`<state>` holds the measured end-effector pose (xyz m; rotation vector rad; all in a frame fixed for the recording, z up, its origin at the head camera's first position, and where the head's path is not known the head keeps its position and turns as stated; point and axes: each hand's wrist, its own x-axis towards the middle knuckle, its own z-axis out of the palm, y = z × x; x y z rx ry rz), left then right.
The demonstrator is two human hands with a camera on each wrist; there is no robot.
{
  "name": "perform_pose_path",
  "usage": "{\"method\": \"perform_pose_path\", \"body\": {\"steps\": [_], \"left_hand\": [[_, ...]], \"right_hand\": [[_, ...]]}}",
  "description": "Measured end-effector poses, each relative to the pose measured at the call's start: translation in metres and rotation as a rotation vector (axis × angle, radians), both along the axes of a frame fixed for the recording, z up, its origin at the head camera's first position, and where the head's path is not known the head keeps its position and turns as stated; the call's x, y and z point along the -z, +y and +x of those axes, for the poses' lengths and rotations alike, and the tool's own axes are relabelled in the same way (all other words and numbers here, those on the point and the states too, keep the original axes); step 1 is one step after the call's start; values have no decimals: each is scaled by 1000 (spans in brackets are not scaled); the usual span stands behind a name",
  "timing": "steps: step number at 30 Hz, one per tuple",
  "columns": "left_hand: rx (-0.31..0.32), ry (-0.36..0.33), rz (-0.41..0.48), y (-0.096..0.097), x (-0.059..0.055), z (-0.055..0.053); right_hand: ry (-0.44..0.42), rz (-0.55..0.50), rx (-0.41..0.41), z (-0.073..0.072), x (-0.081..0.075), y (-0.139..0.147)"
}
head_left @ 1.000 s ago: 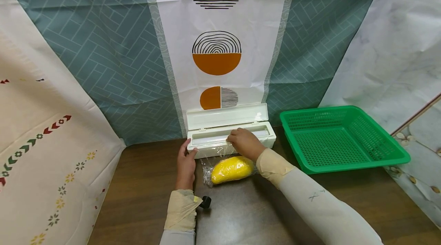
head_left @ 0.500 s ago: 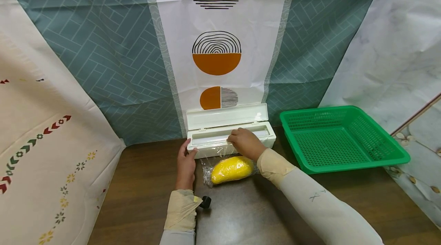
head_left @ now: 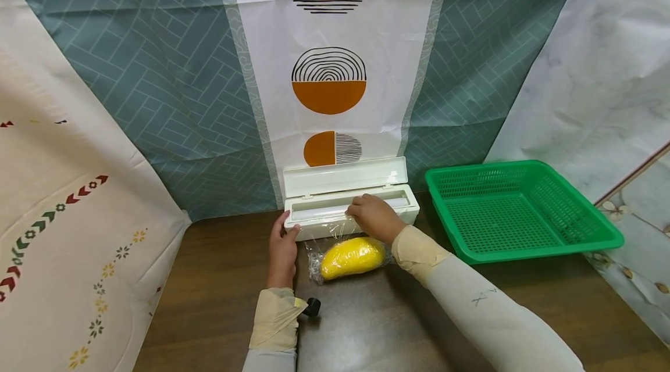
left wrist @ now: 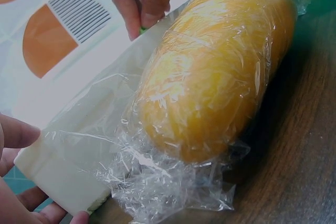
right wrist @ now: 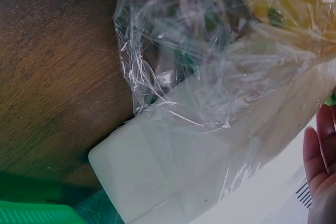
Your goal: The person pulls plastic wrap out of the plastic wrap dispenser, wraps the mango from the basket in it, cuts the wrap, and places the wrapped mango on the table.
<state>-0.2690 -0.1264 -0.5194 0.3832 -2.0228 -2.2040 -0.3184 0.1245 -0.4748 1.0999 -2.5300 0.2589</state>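
Head view: left hand clamped on cling-film dispenser, right hand pinching green slide-cutter; apparent step, severing film round yellow mango; next calls for steady slide.

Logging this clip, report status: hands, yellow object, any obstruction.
Left hand grips white box; right hand pinches green tab. Yellow object wrapped, film running to box. No obstruction seen.

Glossy plastic film is seen before the smooth plastic cling-film dispenser, a shiny wood-grained tabletop beneath

Handwritten "X" on right sleeve
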Motion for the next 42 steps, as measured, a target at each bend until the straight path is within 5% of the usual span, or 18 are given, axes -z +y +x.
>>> {"method": "perform_pose_path", "body": {"steps": [42], "left_hand": [[7,-3,-18,0,2,1]], "right_hand": [[-6,-17,2,1,1,10]]}}
